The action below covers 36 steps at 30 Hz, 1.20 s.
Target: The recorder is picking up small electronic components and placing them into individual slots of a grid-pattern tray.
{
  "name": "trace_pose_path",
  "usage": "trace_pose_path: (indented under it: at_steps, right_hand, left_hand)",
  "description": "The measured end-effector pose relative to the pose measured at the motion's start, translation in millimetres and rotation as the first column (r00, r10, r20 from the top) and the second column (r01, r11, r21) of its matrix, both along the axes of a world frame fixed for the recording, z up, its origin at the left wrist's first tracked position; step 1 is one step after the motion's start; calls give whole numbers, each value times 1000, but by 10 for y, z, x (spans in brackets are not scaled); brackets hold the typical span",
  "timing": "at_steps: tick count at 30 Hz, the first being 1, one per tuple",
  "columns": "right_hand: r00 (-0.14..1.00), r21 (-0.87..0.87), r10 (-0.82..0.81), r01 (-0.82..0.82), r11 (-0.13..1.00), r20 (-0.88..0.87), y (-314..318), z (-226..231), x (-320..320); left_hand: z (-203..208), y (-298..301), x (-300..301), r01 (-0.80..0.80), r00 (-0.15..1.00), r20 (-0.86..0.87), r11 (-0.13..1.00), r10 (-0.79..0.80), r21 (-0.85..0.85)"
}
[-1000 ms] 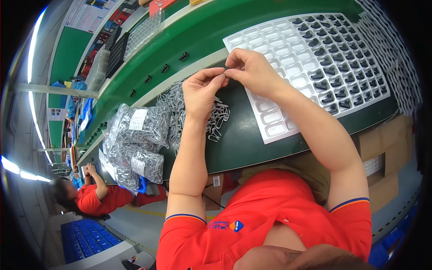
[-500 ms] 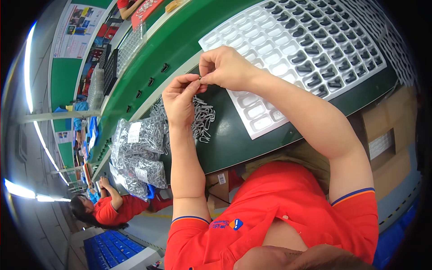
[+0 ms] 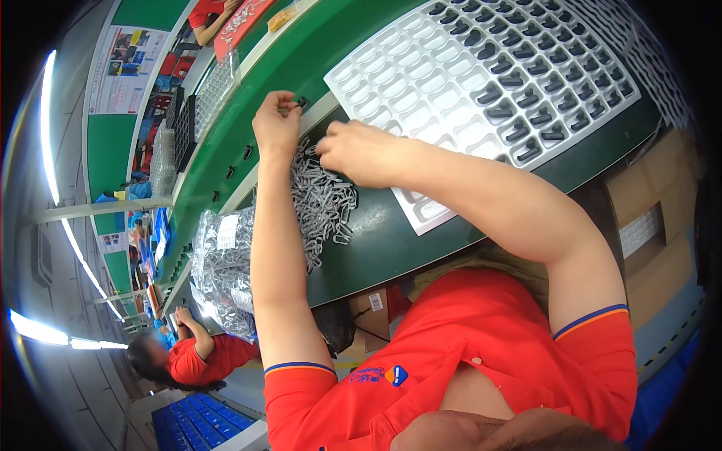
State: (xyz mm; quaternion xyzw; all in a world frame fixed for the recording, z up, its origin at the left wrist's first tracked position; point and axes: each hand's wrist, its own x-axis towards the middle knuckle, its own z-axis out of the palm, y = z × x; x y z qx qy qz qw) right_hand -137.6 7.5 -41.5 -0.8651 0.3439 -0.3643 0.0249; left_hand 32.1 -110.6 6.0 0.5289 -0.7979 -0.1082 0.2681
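My left hand (image 3: 277,126) reaches over the green belt at the table's far edge. Its fingers are curved and apart, close beside a small black part (image 3: 302,103); contact cannot be made out. Over the upper end of a heap of grey oval loops (image 3: 322,201) hovers my right hand (image 3: 359,154), fingers bent and apart. Nothing shows in it, though its fingertips are slightly blurred. To the right lies a white moulded tray (image 3: 406,68). Black parts (image 3: 526,98) fill the cells on its right side, and the left cells hold none.
Clear bags of grey loops (image 3: 226,259) lie left of my left forearm. More black parts (image 3: 247,152) sit spaced along the green belt (image 3: 263,71). Cardboard boxes (image 3: 654,188) stand right of the table. A co-worker in red (image 3: 199,361) is at the lower left.
My hands were together, pinching something small, and have parted. The left went left to the belt; the right came down and slightly left to the loops. My view has shifted slightly.
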Motion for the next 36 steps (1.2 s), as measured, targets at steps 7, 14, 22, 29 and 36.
trace_pose_path:
  at_steps: [7,14,22,29,36]
  right_hand:
    - [982,69,-32,45,997,-185,12,115,61]
    - [932,239,-93,8,971,349,-48,3,110]
    - [992,356,-51,6,935,118,-30,172,-141]
    - [983,321,-120,69,945,143,68,294,-231]
    - [842,316,-147,-29,948,519,-267,-63,-20]
  left_hand:
    - [-161,-481,-70,72,971,236,987,-36,-147]
    - [504,595,-1665,614,779,-105,719,-618,326]
    - [226,1124,-2422,647,672,263,721,-693,248]
    - [200,1136,-2316,612,727,196,750,-658,251]
    - [523,1149,-1969,500,832,-164,844,-530,-193]
